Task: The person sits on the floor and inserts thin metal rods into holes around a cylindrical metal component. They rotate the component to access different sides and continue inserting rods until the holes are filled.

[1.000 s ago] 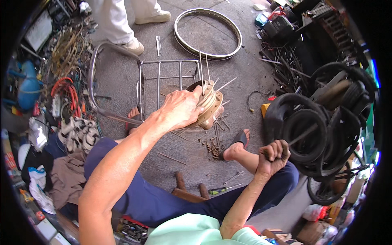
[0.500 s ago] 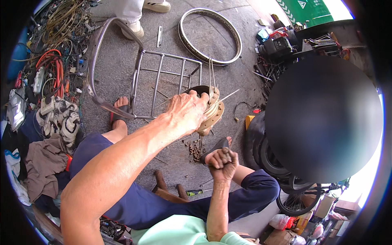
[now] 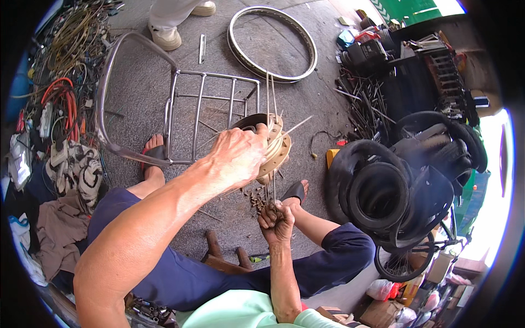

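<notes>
My left hand is closed around a dusty wheel hub with holes around its flanges. Several thin metal spokes run through the hub, some standing up and others pointing sideways or down. Below it, my right hand has its dirt-darkened fingers pinched at the lower end of a hanging spoke. A scatter of small brownish pieces, probably spoke nipples, lies on the ground beside that hand. The far side of the hub is partly hidden by my left hand.
A bare wheel rim and a metal tube frame lie ahead. Stacked black tyres and loose tools fill the right; tangled cables and cloths the left. Another person's shoe stands at the top.
My right hand has moved up and left from a loose fist to the spoke under the hub. A dark round blur at the right has gone, showing the tyres.
</notes>
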{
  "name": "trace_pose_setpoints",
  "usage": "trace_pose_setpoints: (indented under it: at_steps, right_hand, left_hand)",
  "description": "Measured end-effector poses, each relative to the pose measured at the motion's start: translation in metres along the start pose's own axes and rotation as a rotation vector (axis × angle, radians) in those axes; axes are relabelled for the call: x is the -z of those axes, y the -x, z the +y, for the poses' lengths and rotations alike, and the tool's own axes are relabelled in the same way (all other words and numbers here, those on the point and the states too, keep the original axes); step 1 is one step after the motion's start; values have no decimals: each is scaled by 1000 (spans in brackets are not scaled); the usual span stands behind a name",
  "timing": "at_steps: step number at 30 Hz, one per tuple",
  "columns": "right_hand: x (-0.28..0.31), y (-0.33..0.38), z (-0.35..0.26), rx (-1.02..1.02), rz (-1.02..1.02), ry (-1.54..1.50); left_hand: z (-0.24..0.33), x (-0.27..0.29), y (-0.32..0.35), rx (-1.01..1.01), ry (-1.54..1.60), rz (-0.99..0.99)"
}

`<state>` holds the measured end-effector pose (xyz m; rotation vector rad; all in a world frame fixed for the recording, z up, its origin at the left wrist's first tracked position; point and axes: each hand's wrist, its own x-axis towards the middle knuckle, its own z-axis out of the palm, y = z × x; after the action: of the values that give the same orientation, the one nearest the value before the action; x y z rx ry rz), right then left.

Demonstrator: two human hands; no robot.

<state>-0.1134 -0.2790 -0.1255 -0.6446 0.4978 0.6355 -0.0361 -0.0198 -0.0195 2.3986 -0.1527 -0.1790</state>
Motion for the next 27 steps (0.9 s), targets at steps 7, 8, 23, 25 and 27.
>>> trace_pose_setpoints:
  at_steps: [7,8,23,25,27]
  right_hand:
    - [-18,10,-11,117,35,195]
    - [-20,11,-13,128,29,228]
    - [-30,24,-21,208,47,107]
    - [-32,20,-24,212,9,78]
    - [-41,21,-27,235,20,163]
  left_hand:
    - [6,14,-17,89,-6,-143]
    - [8,22,-20,106,-41,-155]
    - [12,31,-27,143,-60,-163]
    - [18,31,-24,148,-41,-193]
    - [22,23,-16,176,-107,-205]
